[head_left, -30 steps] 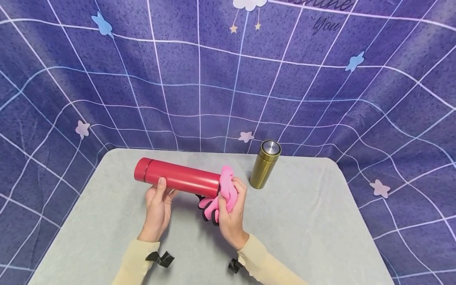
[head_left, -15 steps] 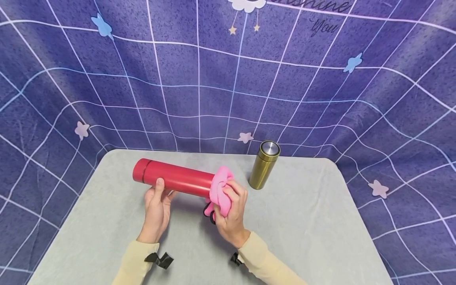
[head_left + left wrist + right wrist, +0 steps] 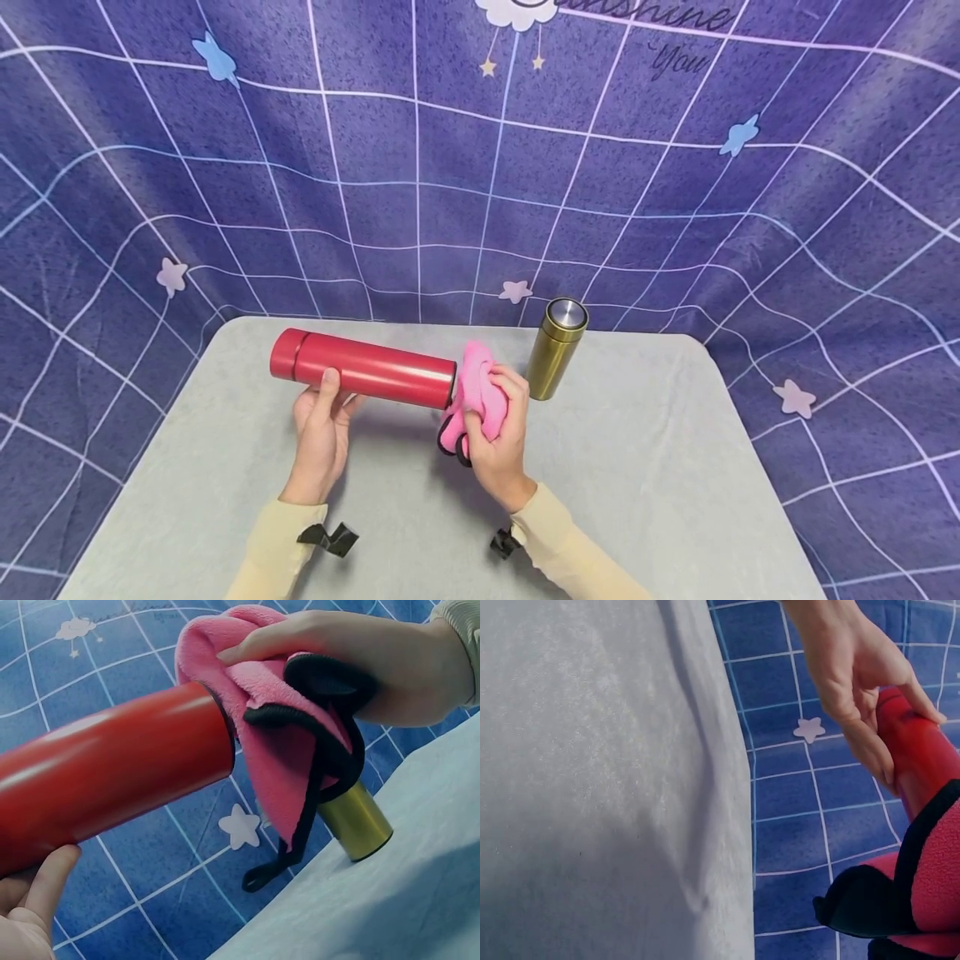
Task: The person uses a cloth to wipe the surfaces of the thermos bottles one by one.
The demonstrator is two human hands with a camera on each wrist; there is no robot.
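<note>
A red thermos bottle point(image 3: 375, 368) is held nearly level above the table, its dark-ringed cap end to the left. My left hand point(image 3: 322, 433) grips it from below near that end, thumb along the near side. In my right hand point(image 3: 504, 442) is a bunched pink cloth point(image 3: 480, 392) with black edging, right at the bottle's base. The left wrist view shows the cloth point(image 3: 277, 727) folded over itself, a black loop dangling, against the base of the red bottle point(image 3: 120, 765). In the right wrist view the left hand's fingers point(image 3: 870, 750) wrap the bottle.
A gold thermos point(image 3: 555, 350) with a silver-topped lid stands upright on the table at the back, just behind the right hand. A pale grey cover lies over the table point(image 3: 637, 467). Blue-purple patterned fabric point(image 3: 420, 192) hangs behind and at both sides.
The cloth was over the bottle's base half a second ago; now it has drawn back right and the base edge shows. The left hand and bottle have shifted slightly left.
</note>
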